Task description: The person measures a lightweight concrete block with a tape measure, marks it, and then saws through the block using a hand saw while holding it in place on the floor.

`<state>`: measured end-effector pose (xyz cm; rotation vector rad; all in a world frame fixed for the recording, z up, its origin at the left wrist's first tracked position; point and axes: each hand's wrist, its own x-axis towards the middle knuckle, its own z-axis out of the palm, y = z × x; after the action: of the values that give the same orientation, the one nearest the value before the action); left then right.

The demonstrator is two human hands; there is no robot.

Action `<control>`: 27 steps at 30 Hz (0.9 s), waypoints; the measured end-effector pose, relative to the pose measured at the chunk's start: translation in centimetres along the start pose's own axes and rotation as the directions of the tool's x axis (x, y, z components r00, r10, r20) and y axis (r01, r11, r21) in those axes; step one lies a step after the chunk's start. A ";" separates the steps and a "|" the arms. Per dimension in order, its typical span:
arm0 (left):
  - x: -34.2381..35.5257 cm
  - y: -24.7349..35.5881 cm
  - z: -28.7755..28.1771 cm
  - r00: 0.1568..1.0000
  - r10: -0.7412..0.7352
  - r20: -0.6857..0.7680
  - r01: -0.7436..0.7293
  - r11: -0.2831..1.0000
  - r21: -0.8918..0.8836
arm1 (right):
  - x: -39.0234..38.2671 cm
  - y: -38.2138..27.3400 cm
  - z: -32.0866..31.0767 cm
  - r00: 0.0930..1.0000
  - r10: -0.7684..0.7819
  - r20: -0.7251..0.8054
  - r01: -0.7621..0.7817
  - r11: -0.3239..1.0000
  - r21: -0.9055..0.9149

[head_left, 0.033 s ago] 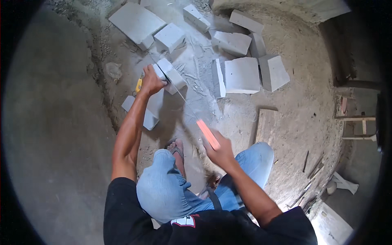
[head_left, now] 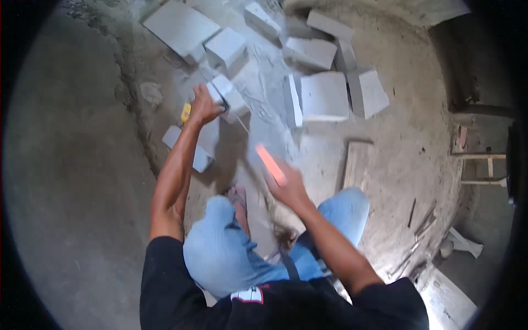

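Observation:
My left hand (head_left: 207, 106) grips the near-left part of a small pale grey block (head_left: 234, 100), its fingers bent over the edge. A dark slit runs across this block beside my fingers. In my right hand (head_left: 290, 186) is the orange handle of a handsaw (head_left: 270, 164). Its thin blade, blurred by motion, runs up and left to the slit; its far end is hidden at the block. A yellow tape measure (head_left: 186, 113) lies just left of my left hand. Under and beside my left forearm rests another pale block (head_left: 202, 159).
Beyond my hands lie a large pale slab (head_left: 181, 28), a smaller block (head_left: 226, 47) and several more blocks around a squarish one (head_left: 325, 97). A wooden board (head_left: 358, 165) is on the floor to the right. Pale dust covers the floor, and my knees are close below.
My right hand and the saw handle have moved forward and slightly left, toward the block. My left hand keeps its hold on the block.

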<state>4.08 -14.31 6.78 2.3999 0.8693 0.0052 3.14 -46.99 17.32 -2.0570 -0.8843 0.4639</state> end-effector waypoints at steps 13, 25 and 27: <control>0.8 2.0 0.1 0.997 -0.007 0.071 0.006 1.000 0.023 | 4.1 1.5 1.2 0.972 0.229 0.057 -0.227 0.973 -0.038; 1.0 0.6 -1.0 0.999 -0.038 0.007 0.038 0.998 0.046 | -1.8 2.5 1.4 0.997 0.066 0.030 -0.062 0.992 -0.112; 0.7 -0.6 -1.4 0.995 -0.075 -0.065 0.077 0.996 0.040 | -2.8 -0.1 -0.9 0.999 -0.031 0.017 0.032 0.998 -0.046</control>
<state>4.01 -12.75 7.47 2.4162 0.9990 0.0331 1.75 -49.50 17.98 -2.0809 -0.9438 0.4470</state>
